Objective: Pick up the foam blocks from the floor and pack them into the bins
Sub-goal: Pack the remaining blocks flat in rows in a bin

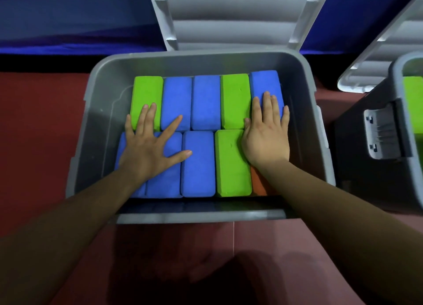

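You are looking down at a dark red floor (41, 144) with a thin pale seam (233, 238) running toward you. At its far edge a black strip (45, 62) lies under a blue backdrop (68, 19) banded lighter and darker. A dark shadow (217, 282) covers the floor nearest you.

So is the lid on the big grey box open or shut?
Open. The lid stands tipped back behind the bin, so the foam blocks inside show, with the left hand and right hand flat on them.
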